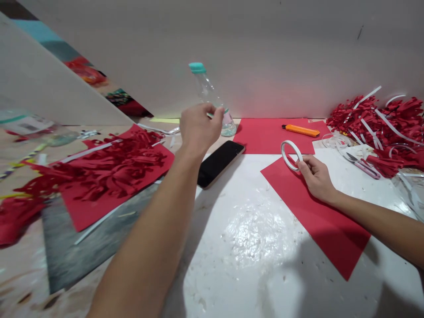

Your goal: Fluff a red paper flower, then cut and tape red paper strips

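Note:
My right hand [316,176] pinches the edge of a thin white ring, a narrow roll of tape [291,155], holding it upright over the top end of a red paper sheet [327,225]. My left hand [201,126] is raised near the middle, its thumb and forefinger brought together; what it holds, if anything, is too small to make out. Behind that hand stands a clear bottle with a teal cap [197,67], partly hidden by it. A black phone [221,163] lies beneath, just right of the left forearm.
Fringed red paper [115,172] lies at the left on a dark board [89,247]. Farther back are another red sheet [265,134] and an orange cutter [302,130]. Scissors [364,166] and a red fringe heap [394,123] are at the right. A pale wall rises behind.

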A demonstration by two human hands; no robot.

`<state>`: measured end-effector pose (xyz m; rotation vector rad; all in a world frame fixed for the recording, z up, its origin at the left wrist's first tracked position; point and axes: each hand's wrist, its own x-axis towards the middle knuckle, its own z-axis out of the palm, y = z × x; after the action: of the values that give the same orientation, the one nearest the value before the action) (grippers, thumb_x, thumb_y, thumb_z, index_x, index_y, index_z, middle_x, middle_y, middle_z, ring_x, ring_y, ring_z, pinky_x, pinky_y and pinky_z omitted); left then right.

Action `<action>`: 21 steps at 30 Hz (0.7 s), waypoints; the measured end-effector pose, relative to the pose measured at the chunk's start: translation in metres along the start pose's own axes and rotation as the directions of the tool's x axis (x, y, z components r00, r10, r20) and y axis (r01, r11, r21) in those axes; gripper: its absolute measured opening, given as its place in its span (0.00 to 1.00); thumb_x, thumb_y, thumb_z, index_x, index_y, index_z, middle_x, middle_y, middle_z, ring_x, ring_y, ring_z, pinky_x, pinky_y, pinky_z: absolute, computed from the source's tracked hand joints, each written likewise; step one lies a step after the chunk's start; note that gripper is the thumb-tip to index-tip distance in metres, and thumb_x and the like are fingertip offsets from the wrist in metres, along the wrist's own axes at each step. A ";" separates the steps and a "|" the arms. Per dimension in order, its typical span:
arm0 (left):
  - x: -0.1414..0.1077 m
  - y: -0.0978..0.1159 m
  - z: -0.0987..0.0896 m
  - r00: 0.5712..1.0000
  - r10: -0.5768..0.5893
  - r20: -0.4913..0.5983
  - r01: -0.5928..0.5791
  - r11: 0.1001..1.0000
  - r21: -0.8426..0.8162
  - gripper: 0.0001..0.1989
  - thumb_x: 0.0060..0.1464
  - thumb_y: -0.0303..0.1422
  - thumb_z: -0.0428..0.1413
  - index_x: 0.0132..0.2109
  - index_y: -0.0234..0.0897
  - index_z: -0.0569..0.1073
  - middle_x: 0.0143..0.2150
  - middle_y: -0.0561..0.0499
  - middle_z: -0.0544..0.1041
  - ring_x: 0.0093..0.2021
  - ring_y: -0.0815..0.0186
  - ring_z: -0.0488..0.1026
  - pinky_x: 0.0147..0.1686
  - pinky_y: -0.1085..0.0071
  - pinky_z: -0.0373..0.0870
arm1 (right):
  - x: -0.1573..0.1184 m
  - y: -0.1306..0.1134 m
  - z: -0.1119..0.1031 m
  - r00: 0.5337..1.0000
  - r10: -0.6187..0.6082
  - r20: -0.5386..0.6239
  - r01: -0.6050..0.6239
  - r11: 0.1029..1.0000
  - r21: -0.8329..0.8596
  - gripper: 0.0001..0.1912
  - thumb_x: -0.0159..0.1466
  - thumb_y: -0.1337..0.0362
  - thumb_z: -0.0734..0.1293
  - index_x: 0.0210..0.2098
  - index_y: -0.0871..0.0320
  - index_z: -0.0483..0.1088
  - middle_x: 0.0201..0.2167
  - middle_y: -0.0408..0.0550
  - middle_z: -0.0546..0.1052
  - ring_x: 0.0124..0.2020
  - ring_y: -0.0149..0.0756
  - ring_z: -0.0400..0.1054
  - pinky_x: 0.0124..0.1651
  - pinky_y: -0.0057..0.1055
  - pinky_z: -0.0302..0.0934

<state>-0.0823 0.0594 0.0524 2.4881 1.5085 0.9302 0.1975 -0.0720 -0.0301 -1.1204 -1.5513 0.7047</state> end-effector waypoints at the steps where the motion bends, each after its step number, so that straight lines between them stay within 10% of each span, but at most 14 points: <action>1: -0.001 0.006 -0.003 0.988 -0.092 -0.123 0.090 0.996 -0.022 0.22 0.67 0.44 0.45 0.48 0.30 0.75 0.41 0.46 0.81 0.40 0.65 0.74 0.38 0.65 0.61 | 0.000 -0.001 0.000 1.000 -0.003 -0.003 0.003 1.000 -0.009 0.13 0.69 0.55 0.63 0.37 0.55 0.73 0.23 0.40 0.66 0.24 0.30 0.58 0.27 0.27 0.54; 3: -0.006 0.029 -0.006 0.987 -0.093 -0.129 0.085 0.994 -0.068 0.17 0.60 0.42 0.56 0.50 0.38 0.77 0.48 0.47 0.81 0.39 0.66 0.75 0.38 0.68 0.66 | -0.001 -0.002 0.000 1.000 -0.020 -0.010 0.020 0.999 -0.029 0.13 0.69 0.55 0.62 0.39 0.55 0.74 0.24 0.41 0.68 0.24 0.30 0.59 0.28 0.28 0.55; 5: -0.010 0.060 -0.005 0.988 0.106 0.116 -0.086 0.983 -0.164 0.15 0.56 0.41 0.61 0.46 0.38 0.79 0.46 0.48 0.82 0.42 0.64 0.76 0.42 0.68 0.69 | -0.001 -0.002 -0.001 0.999 -0.045 -0.010 0.044 0.998 -0.048 0.13 0.70 0.55 0.61 0.40 0.55 0.75 0.25 0.42 0.70 0.25 0.30 0.60 0.29 0.28 0.56; 9: -0.019 0.106 0.005 0.859 0.340 0.383 -0.252 0.931 -0.264 0.12 0.58 0.39 0.58 0.43 0.37 0.81 0.36 0.49 0.81 0.34 0.66 0.73 0.34 0.72 0.64 | -0.002 -0.001 -0.002 0.995 -0.092 0.025 0.093 0.994 -0.062 0.14 0.70 0.56 0.61 0.41 0.56 0.75 0.28 0.43 0.72 0.26 0.30 0.61 0.30 0.29 0.58; 13: -0.022 0.114 0.012 0.844 0.337 0.417 -0.257 0.937 -0.236 0.13 0.59 0.36 0.56 0.32 0.33 0.80 0.19 0.55 0.68 0.20 0.73 0.58 0.24 0.71 0.50 | -0.003 0.000 -0.001 0.991 -0.137 -0.008 0.136 0.990 -0.032 0.11 0.68 0.59 0.64 0.46 0.55 0.74 0.22 0.38 0.65 0.22 0.28 0.56 0.27 0.28 0.55; 21: -0.027 0.124 0.007 0.836 0.297 0.461 -0.256 0.955 -0.152 0.13 0.54 0.30 0.56 0.21 0.37 0.74 0.16 0.56 0.61 0.21 0.71 0.48 0.25 0.69 0.46 | -0.005 0.000 0.002 0.994 -0.100 -0.032 0.101 0.994 0.051 0.07 0.66 0.58 0.67 0.38 0.55 0.72 0.23 0.39 0.68 0.23 0.28 0.60 0.27 0.28 0.57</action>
<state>0.0093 -0.0248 0.0802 2.6481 0.9496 0.3354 0.1953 -0.0758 -0.0329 -1.0022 -1.5443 0.6547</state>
